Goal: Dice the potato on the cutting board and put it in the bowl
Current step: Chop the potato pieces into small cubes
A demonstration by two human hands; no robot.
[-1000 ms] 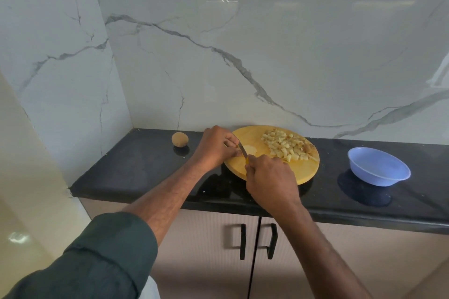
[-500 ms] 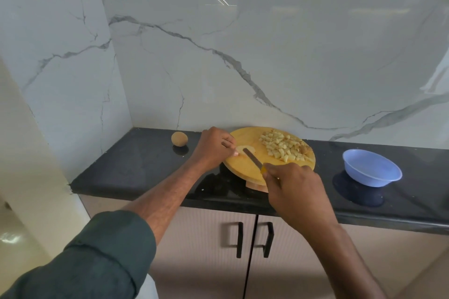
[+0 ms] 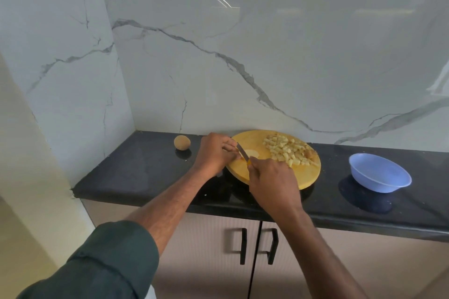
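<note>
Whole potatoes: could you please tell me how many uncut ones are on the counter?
1. The whole potato sits on the black counter, left of the left hand and apart from the cutting board. None seem hidden.

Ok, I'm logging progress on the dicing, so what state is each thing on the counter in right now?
Cutting board: flat on the counter, in use.
Potato slice: uncut, lying on the board, held by the left hand.
Diced potato: piled on the board's far side.
Knife: gripped by the right hand, blade at the slice.
Bowl: upright, empty.
Whole potato: unpeeled, untouched.
Cabinet doors: closed.
</note>
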